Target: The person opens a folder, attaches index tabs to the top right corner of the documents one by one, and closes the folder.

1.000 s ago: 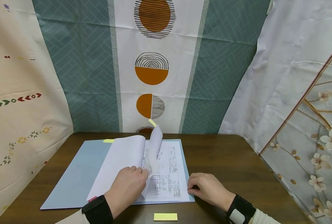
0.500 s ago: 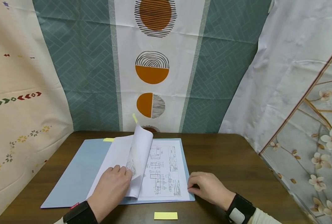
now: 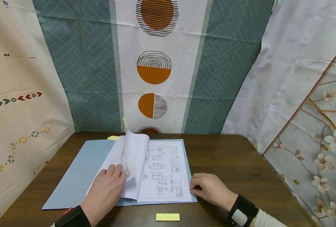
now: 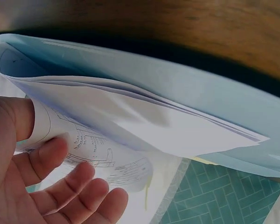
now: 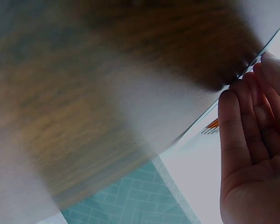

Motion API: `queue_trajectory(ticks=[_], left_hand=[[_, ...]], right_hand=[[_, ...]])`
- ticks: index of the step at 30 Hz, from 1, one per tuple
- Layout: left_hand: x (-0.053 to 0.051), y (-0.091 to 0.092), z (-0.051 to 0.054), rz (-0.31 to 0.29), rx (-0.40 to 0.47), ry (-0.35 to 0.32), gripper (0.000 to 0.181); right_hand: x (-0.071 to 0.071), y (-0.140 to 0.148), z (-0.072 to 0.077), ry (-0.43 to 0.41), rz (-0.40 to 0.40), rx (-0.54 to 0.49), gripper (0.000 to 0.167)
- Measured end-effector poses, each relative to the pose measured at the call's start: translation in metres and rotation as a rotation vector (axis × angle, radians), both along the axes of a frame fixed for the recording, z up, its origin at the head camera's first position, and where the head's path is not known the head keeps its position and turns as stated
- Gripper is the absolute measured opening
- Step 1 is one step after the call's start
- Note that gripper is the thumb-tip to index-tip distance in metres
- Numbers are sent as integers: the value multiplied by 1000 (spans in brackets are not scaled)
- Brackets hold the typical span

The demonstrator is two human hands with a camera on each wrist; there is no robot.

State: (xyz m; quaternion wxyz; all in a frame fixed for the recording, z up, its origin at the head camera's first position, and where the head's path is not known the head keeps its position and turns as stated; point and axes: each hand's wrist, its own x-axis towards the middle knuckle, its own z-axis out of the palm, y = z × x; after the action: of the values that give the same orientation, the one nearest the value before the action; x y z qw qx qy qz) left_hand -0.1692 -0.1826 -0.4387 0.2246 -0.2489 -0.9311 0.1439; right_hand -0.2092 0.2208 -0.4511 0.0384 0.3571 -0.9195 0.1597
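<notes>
A light blue folder [image 3: 68,176] lies open on the table with printed sheets inside. Its right side shows a technical drawing [image 3: 162,173]. My left hand [image 3: 108,186] holds a curling sheet of paper [image 3: 136,160], lifted over the stack on the left side; in the left wrist view, the thumb and index finger [image 4: 53,151] are at this printed sheet [image 4: 91,144]. A yellow tab [image 3: 125,122] sticks up from the sheet's top. At the folder's lower right edge my right hand [image 3: 208,190] pinches the border between thumb and fingers, as the right wrist view also shows [image 5: 256,140].
A yellow sticky note [image 3: 168,217] lies on the brown table [image 3: 227,157] near its front edge. Another yellow tab [image 3: 113,137] shows at the top of the left pages. Patterned cloths [image 3: 94,63] hang behind and at both sides.
My left hand has moved left with the sheet, which has swung over from the right and uncovered more of the drawing. The right hand has stayed at the folder's edge.
</notes>
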Motion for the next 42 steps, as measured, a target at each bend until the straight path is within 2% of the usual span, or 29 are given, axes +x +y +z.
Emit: queue_trajectory(ticks=[7, 16, 18, 20, 21, 23, 25, 28, 30, 33, 36, 39, 42], left_hand=[[2, -2, -4, -19, 16, 18, 32], [1, 4, -10, -53, 48, -58, 51], [1, 4, -10, -67, 84, -56, 60], [0, 3, -11, -85, 114, -59, 81], [0, 3, -11, -93, 118, -60, 94], [0, 2, -10, -97, 86, -67, 107], [0, 1, -10, -92, 22, -75, 104], [0, 2, -10, -77, -50, -104, 78], [0, 4, -10, -69, -42, -131, 56], [-1, 9, -9, -56, 18, -164, 39], [-4, 16, -5, -54, 70, -161, 37], [-8, 26, -2, -63, 84, -169, 44], [-10, 34, 1, -60, 81, -204, 54]], right_hand=[[0, -1, 1, 11, -3, 4, 14], [0, -2, 2, -3, -6, 10, 13], [0, -3, 2, -4, -3, 12, 13], [-1, -2, 1, -6, -4, 13, 13], [-1, -2, 1, -7, -5, 12, 13], [-1, -2, 1, -7, -6, 11, 13], [-1, -2, 1, -5, -6, 10, 13], [-1, -2, 1, -3, -4, 8, 13], [-1, -2, 1, -3, -4, 9, 14], [-1, -2, 1, -6, -10, 12, 14], [0, -2, 1, -6, -15, 15, 14], [0, -2, 1, -4, -17, 15, 14], [0, -3, 1, -6, -16, 15, 14]])
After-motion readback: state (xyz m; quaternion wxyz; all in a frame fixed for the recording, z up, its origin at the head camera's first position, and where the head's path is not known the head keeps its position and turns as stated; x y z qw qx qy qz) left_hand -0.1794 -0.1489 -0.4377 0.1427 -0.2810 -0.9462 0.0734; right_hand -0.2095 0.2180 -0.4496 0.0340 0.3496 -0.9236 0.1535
